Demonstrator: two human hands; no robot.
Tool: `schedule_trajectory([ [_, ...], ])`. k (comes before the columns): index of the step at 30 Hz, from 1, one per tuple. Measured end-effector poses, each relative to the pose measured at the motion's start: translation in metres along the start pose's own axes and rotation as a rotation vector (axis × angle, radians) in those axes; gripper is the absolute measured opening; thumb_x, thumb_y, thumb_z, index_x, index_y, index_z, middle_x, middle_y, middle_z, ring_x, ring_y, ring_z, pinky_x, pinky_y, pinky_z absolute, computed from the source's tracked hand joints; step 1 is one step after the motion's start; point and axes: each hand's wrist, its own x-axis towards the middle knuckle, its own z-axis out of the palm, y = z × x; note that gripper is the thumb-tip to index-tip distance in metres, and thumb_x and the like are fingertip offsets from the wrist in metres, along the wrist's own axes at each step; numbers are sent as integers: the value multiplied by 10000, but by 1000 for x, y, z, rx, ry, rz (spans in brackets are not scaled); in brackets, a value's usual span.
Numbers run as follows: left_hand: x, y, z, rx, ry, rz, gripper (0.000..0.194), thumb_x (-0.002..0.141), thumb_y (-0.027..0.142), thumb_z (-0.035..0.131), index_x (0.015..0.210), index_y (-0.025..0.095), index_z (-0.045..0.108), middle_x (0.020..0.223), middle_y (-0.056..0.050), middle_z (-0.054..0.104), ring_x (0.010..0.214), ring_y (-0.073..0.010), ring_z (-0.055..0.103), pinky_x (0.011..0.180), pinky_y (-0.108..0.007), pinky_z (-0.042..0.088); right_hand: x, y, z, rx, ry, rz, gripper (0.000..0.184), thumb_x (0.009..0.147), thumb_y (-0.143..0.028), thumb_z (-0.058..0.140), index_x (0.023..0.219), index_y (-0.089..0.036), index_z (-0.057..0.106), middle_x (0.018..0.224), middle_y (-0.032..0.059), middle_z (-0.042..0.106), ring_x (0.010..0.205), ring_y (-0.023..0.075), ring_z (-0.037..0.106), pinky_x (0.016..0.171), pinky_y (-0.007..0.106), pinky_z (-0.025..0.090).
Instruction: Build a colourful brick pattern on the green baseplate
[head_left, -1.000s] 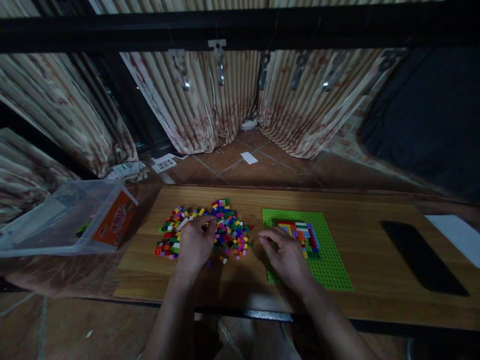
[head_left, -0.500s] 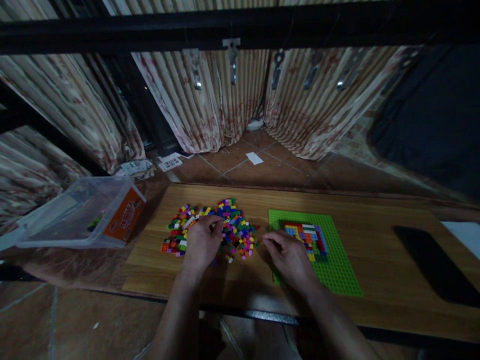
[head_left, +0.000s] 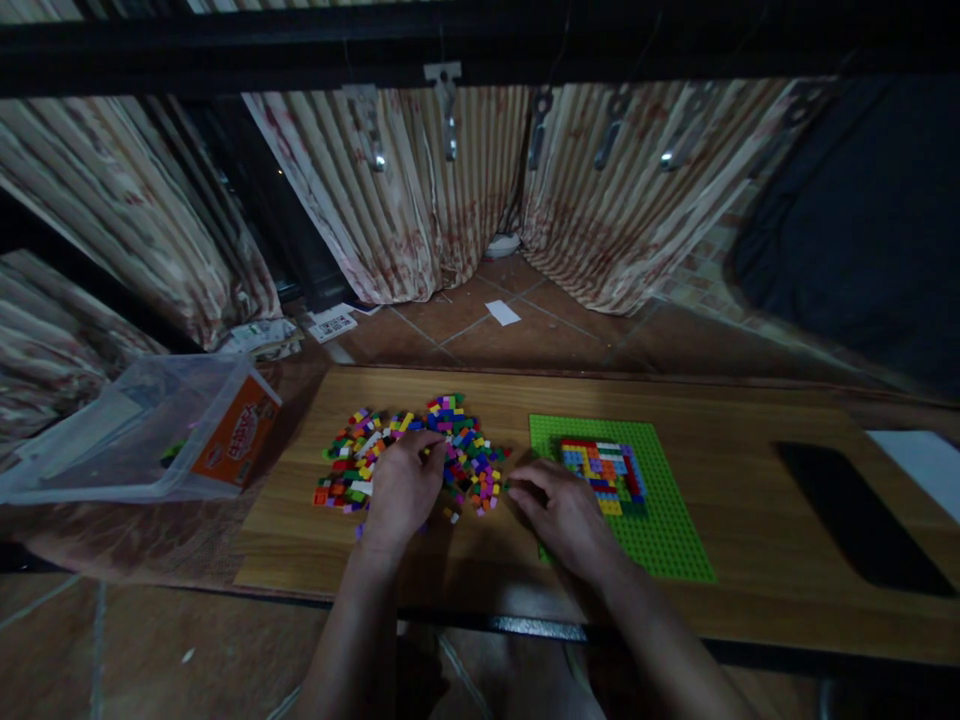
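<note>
A heap of small coloured toy bricks (head_left: 480, 465) lies on the left half of the wooden table. My left hand (head_left: 405, 490) reaches over its middle, fingers curled, thumb and forefinger close together; whatever is between them is too small to make out. Just past the heap's right side, my right hand (head_left: 562, 510) has its thumb and fingertips drawn together beside the outermost bricks, and anything in them is unclear. That hand and wrist partly cover a green baseplate (head_left: 671, 510). On the plate sits a built block of coloured bricks (head_left: 604, 470), roughly rectangular.
A clear plastic box (head_left: 142, 430) with an orange label stands left of the wooden table (head_left: 750, 480). A black flat object (head_left: 862, 515) lies at the table's right, near a white sheet (head_left: 919, 470). Striped curtains (head_left: 420, 200) hang behind, with metal clips (head_left: 448, 120) above.
My right hand has shifted left, toward the edge of the brick heap, and its fingertips look slightly less pinched. My left hand stays over the heap. The whole view has turned a little.
</note>
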Motion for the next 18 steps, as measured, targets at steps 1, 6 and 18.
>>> schedule_trajectory([
  [1, 0, 0, 0, -2, -4, -1, 211, 844, 262, 535, 910, 185, 720, 928, -58, 736, 805, -191, 672, 741, -290, 502, 0, 0, 1, -9, -3, -12, 115, 851, -223, 590, 934, -237, 668, 911, 27, 670, 880, 196, 610, 793, 336, 468],
  [6, 1, 1, -1, -2, -11, 21, 226, 847, 280, 521, 908, 187, 718, 919, -55, 737, 819, -192, 671, 760, -292, 499, 4, -1, 8, -44, -3, -59, 78, 831, -200, 618, 878, -236, 670, 887, 27, 637, 869, 192, 587, 774, 322, 456],
  [18, 1, 3, 5, 5, -39, 21, 282, 845, 352, 502, 936, 195, 717, 926, -53, 743, 814, -203, 683, 761, -303, 511, -3, -13, -4, 360, 91, 45, 100, 813, -172, 599, 828, -215, 688, 784, 2, 674, 735, 142, 625, 688, 252, 470],
])
